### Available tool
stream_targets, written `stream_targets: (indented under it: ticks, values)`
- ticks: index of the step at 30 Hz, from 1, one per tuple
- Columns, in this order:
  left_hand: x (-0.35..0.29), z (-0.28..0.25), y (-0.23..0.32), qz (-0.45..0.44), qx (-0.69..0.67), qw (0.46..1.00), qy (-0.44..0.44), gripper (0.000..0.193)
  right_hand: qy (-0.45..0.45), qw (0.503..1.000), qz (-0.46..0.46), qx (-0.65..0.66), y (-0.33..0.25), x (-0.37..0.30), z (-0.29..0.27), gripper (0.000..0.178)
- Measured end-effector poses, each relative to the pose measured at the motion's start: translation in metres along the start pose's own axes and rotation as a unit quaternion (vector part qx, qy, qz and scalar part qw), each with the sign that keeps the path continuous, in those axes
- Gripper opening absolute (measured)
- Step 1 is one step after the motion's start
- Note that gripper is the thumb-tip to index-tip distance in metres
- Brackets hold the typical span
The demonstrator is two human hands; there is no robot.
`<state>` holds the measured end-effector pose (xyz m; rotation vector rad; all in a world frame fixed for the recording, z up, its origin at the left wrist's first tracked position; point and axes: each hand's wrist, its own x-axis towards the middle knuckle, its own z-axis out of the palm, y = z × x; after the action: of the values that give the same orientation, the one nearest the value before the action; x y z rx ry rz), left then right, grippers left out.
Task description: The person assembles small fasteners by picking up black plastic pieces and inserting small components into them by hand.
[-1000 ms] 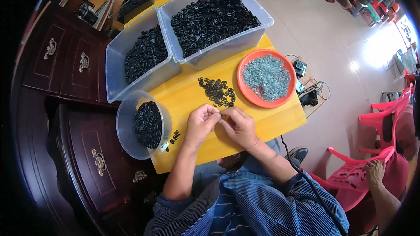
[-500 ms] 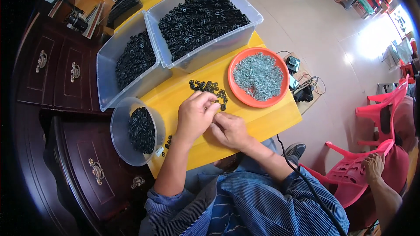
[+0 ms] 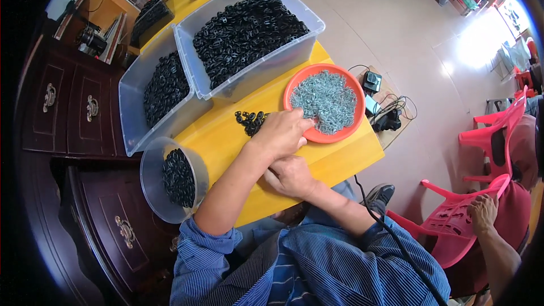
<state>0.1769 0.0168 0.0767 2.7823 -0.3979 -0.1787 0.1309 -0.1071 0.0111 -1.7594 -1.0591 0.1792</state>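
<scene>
My left hand (image 3: pixel 277 133) reaches across to the near-left rim of the orange-red plate (image 3: pixel 290 126). Its fingertips meet the edge of a heap of small silvery metal pieces (image 3: pixel 326 102), with the thumb apart below them. Under the left wrist, my right hand (image 3: pixel 293 175) is closed over the yellow table (image 3: pixel 334 158); whatever its fingers hold is hidden. Small black oval plastic pieces with holes (image 3: pixel 249 122) lie loose just beyond my left hand, which partly covers them.
Two large clear bins (image 3: pixel 218 95) (image 3: pixel 127 116) full of black pieces stand at the back left. A round clear tub (image 3: pixel 148 184) of them sits nearer. Dark drawers (image 3: pixel 93 192) line the left. Right are pink chairs (image 3: pixel 447 221), cables (image 3: pixel 402 105) and another person's hand (image 3: pixel 483 212).
My left hand has left its place beside the right hand and moved right to the plate. The right hand stays closed near the same spot. The view has shifted slightly.
</scene>
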Motion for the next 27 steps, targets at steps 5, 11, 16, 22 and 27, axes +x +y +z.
stream_targets:
  ticks: [5, 11, 16, 22, 27]
  values:
    - [0.0006, 0.0068, -0.0059, 0.011, 0.004, 1.0, 0.017, 0.033, 0.018, 1.0, -0.004, -0.003, 0.0031, 0.0007, 0.0024, 0.017]
    - [0.0026, 0.0059, -0.0006, 0.036, 0.009, 0.998, 0.041, 0.028, 0.008, 1.0, 0.005, -0.012, 0.0014, 0.0001, -0.0002, 0.018]
    - [0.0046, 0.0055, -0.0005, 0.041, 0.026, 0.999, 0.017, 0.025, 0.004, 1.0, 0.019, 0.006, 0.0006, -0.0001, -0.0024, 0.017]
    - [0.0037, 0.0047, -0.002, 0.064, 0.027, 0.997, 0.021, 0.018, -0.006, 0.999, 0.032, 0.01, 0.0012, -0.0003, -0.0021, 0.019]
    - [0.0012, 0.0052, -0.0038, 0.081, 0.006, 0.996, 0.04, 0.019, 0.012, 0.999, 0.03, 0.025, 0.0046, 0.0003, 0.0003, 0.02]
